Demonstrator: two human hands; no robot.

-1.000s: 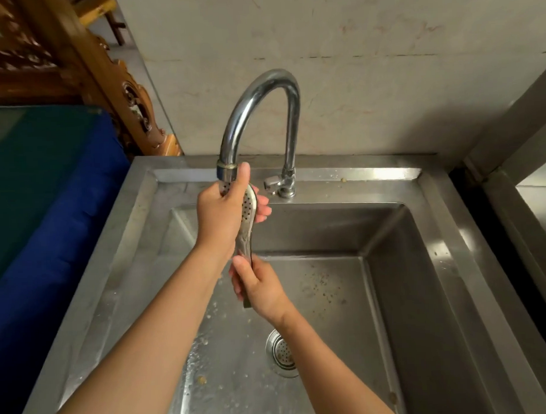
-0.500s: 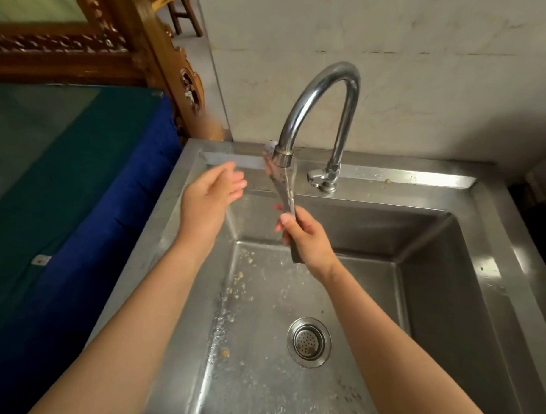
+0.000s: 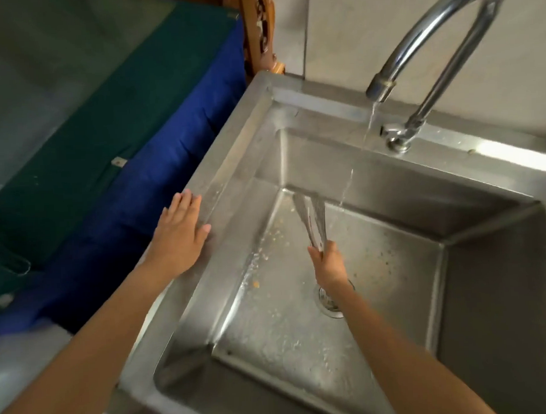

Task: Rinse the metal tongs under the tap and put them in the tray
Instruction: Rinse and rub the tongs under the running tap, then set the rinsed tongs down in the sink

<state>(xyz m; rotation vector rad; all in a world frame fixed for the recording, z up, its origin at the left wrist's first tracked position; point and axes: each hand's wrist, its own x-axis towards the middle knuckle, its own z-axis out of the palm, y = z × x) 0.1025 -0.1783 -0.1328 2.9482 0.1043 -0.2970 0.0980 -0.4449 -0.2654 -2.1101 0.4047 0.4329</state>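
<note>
Metal tongs in right hand, sink

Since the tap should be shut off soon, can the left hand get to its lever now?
Probably yes. The left hand lies open and empty on the sink rim; nothing stands between it and the lever. The right hand holds the tongs lower down.

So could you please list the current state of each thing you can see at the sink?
Tap: running, a thin stream falling.
Tongs: held upright in the basin, arms slightly apart, beside the stream rather than under it.
Right hand: closed around the tongs' lower end.
Left hand: open, flat, empty, at the sink's left rim.
Sink: wet, flecked with food bits.
Drain: partly hidden by the right wrist.
</note>
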